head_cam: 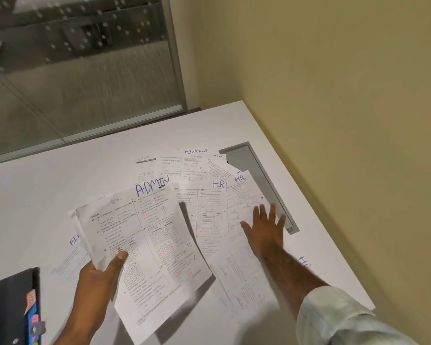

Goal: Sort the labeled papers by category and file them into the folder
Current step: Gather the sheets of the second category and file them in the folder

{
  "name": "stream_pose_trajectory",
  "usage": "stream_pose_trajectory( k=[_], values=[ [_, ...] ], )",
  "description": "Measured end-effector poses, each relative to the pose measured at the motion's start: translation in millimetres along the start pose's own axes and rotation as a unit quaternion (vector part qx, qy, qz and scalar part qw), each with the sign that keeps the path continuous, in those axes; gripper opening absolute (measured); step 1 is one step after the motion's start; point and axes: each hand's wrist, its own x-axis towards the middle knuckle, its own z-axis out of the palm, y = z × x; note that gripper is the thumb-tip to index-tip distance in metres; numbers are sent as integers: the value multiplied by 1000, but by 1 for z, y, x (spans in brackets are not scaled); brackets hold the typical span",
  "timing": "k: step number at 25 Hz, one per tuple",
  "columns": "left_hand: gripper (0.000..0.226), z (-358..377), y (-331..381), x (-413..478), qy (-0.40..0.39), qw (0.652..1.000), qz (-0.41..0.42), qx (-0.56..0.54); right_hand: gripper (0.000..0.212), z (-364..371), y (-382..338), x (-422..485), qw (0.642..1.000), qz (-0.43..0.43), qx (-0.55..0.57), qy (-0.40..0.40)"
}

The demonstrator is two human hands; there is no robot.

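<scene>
My left hand (98, 272) grips a small stack of printed sheets, the top one marked ADMIN (147, 240), lifted above the white table (47, 195). My right hand (264, 227) lies with spread, straight fingers on a sheet marked HR (244, 195). A second HR sheet (209, 210) lies just left of it, and a third HR sheet (249, 282) passes under my right forearm. A FINANCE sheet (194, 165) lies farther back among other papers. Another sheet starting with FI (70, 257) lies on the left. The dark folder (8, 310) with coloured tabs sits at the bottom left.
A grey cable slot (259, 180) is cut into the table by the right-hand papers. A yellowish wall (334, 95) runs along the table's right edge. A frosted glass partition (85, 70) stands behind the table.
</scene>
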Motion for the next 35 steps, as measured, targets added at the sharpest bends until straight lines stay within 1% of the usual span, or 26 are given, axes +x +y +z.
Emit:
stream_pose_trajectory(
  k=[2, 3, 4, 5, 7, 9, 11, 13, 14, 15, 18, 19, 20, 21, 22, 23, 25, 26, 29, 31, 33, 35],
  values=[
    [27, 4, 5, 4, 6, 1000, -4, -6, 82, -4, -4, 2, 999, 49, -3, 10],
    [25, 7, 7, 5, 8, 1000, -5, -10, 82, -7, -9, 4, 998, 51, 2, 21],
    [23, 9, 9, 6, 11, 1000, -6, -13, 81, -8, -15, 7, 999, 20, 10, 30],
    [22, 11, 11, 8, 13, 1000, -7, -15, 80, -7, -23, 11, 999, -36, 16, 34],
    [24, 15, 13, 13, 13, 1000, -11, -11, 79, -4, -43, 15, 988, -151, 19, 14],
    [24, 17, 14, 17, 24, 1000, -13, -8, 78, -2, -62, 11, 972, -235, 3, -12],
    [24, 19, 16, 20, 29, 999, -14, -10, 75, 9, -77, 1, 950, -311, -30, -7],
    [27, 19, 18, 23, 31, 999, -17, -11, 69, 22, -86, -7, 922, -386, -38, 17],
    [28, 20, 18, 24, 32, 999, -17, -11, 67, 27, -88, -6, 911, -410, -33, 29],
    [30, 20, 19, 26, 32, 999, -19, -11, 66, 29, -89, -5, 909, -415, -24, 34],
    [31, 21, 21, 29, 36, 999, -25, -9, 62, 20, -92, 3, 912, -408, 12, 40],
    [31, 21, 21, 30, 36, 999, -26, -11, 60, 13, -93, 8, 911, -408, 26, 54],
    [31, 22, 22, 30, 35, 999, -25, -12, 56, 3, -95, 16, 917, -389, 41, 77],
    [31, 22, 23, 30, 36, 999, -26, -10, 49, -8, -96, 29, 929, -347, 57, 114],
    [30, 23, 23, 31, 35, 999, -26, -10, 39, -20, -96, 49, 945, -281, 75, 149],
    [30, 23, 23, 31, 38, 999, -28, -8, 31, -32, -96, 70, 959, -205, 102, 167],
    [31, 22, 22, 32, 49, 998, -32, -2, 27, -58, -96, 114, 969, -83, 167, 162],
    [30, 21, 23, 33, 56, 998, -34, 2, 28, -68, -95, 135, 969, -51, 191, 148],
    [23, 17, 24, 36, 77, 996, -39, 2, 33, -91, -97, 182, 965, -20, 239, 105],
    [34, 15, 21, 38, 83, 996, -39, 5, 33, -97, -100, 202, 960, -8, 269, 79],
    [44, 14, 20, 39, 93, 995, -35, 14, 34, -99, -103, 217, 966, -12, 254, 56],
    [35, 13, 20, 41, 105, 994, -36, 15, 33, -99, -109, 227, 972, -23, 230, 46]
  ],
)
